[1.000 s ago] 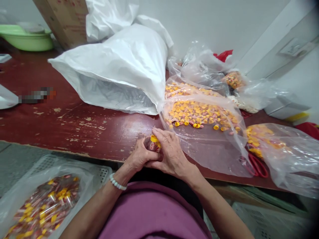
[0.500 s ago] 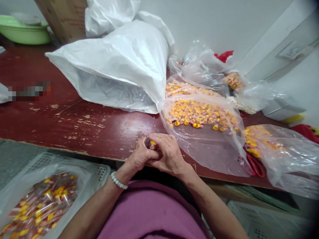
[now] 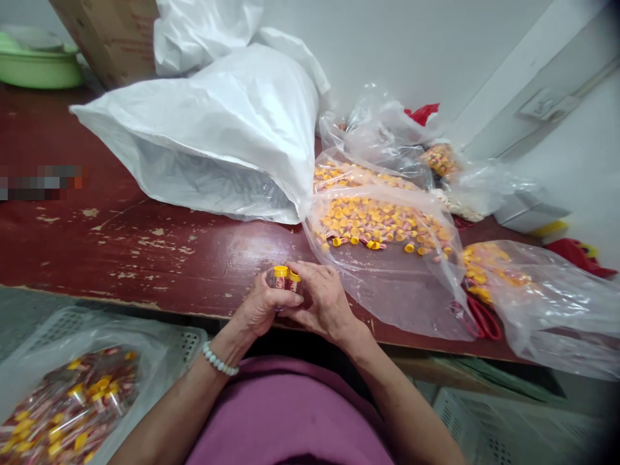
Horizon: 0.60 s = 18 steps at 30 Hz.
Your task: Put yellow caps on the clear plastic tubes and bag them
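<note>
My left hand (image 3: 259, 302) and my right hand (image 3: 322, 297) meet at the table's front edge. Between them are two small clear tubes with yellow caps and reddish printed inserts. The left tube (image 3: 280, 279) stands upright, gripped by my left hand. My right hand's fingers close around the right tube (image 3: 293, 281), its index finger at the cap. Behind my hands, an open white sack (image 3: 194, 139) holds clear empty tubes (image 3: 223, 187). To the right, a clear plastic bag (image 3: 402, 297) contains many yellow caps with reddish inserts (image 3: 368, 216).
A white basket (image 3: 188, 339) at lower left holds a plastic bag of filled, yellow-capped tubes (image 3: 92, 394). Another clear bag (image 3: 547, 310) lies at the right, beside red straps (image 3: 487, 316). A green basin (image 3: 39, 68) and a cardboard box (image 3: 109, 39) stand at the back left.
My hands have turned and parted slightly, so two capped tubes now show upright between them; before, they were mostly hidden. The view has shifted a little to the right.
</note>
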Available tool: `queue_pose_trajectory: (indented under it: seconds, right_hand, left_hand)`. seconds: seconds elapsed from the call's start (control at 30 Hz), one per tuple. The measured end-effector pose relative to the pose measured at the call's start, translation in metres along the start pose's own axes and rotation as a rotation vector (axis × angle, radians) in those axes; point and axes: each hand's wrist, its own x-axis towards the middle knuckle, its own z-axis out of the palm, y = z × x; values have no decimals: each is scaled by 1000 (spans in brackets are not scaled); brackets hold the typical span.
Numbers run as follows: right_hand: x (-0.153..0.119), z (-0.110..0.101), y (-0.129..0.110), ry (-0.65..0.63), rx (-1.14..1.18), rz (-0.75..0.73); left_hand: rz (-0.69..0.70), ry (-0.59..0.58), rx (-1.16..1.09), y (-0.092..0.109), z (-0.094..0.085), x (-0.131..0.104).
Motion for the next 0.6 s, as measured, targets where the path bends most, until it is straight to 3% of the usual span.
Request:
queue_pose_trajectory:
  seconds: [0.17, 0.23, 0.3, 0.33, 0.43, 0.5, 0.6]
  right_hand:
    - [11, -21, 9, -102, 97, 10]
    - [17, -33, 31, -69, 134, 148]
    - [23, -39, 65, 52, 39, 330]
    - [25, -39, 83, 91, -71, 387]
    - [28, -32, 129, -12, -331, 430]
    - [28, -24, 146, -78, -354, 407]
    - [26, -18, 152, -117, -347, 388]
  left_hand:
    - [5, 32, 12, 0, -3, 1]
    - [34, 95, 60, 1, -7, 1]
    - [62, 148, 110, 2, -10, 1]
    - [77, 157, 129, 2, -12, 0]
    - [115, 133, 194, 3, -10, -2]
    - [140, 105, 280, 5, -4, -4]
    - [206, 65, 418, 10, 5, -7]
